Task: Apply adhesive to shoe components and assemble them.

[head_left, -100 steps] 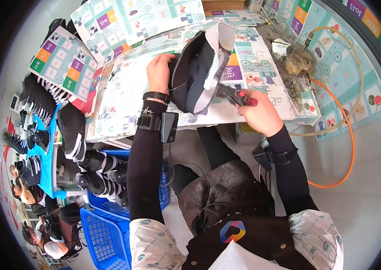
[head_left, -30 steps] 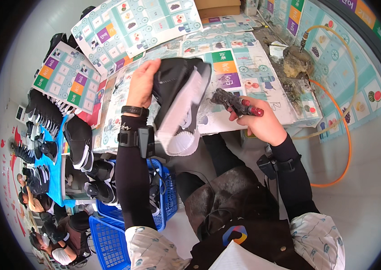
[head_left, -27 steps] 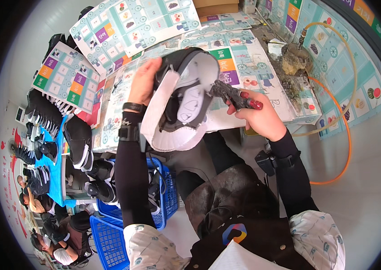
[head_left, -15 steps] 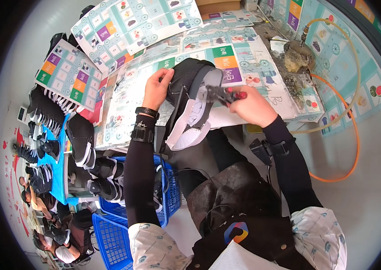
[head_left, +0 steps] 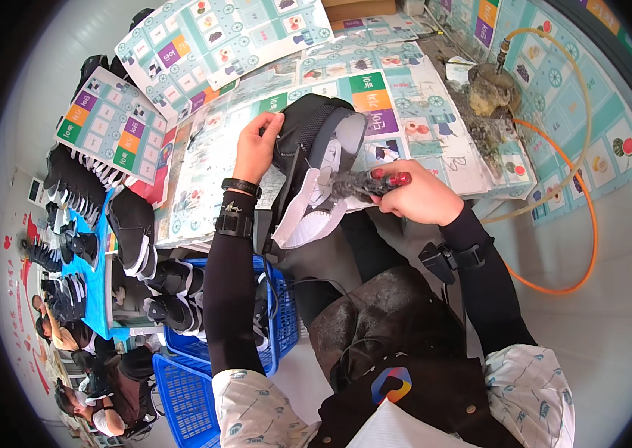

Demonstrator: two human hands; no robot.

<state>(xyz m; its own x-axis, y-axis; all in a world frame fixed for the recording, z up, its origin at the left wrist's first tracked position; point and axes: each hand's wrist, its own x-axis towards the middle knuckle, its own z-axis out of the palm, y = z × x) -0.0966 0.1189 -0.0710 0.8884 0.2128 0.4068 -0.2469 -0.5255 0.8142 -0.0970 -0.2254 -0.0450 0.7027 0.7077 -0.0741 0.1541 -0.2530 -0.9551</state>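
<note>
Tool [head_left: 359,185], gripped in the right hand [head_left: 419,194], has shifted lower along the shoe [head_left: 311,145] since the earlier frame. The left hand [head_left: 257,149] holds the shoe over the table's [head_left: 443,157] near edge; open room lies right of the shoe.

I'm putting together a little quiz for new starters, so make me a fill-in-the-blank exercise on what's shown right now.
1. The left hand holds a shoe whose outer fabric is mostly ____ in colour.
2. The right hand grips a dark tool with a bright ____-coloured end.
3. The plastic baskets are coloured ____.
4. The orange hose curves down on the picture's ____ side.

Missing words: black; red; blue; right.
</note>
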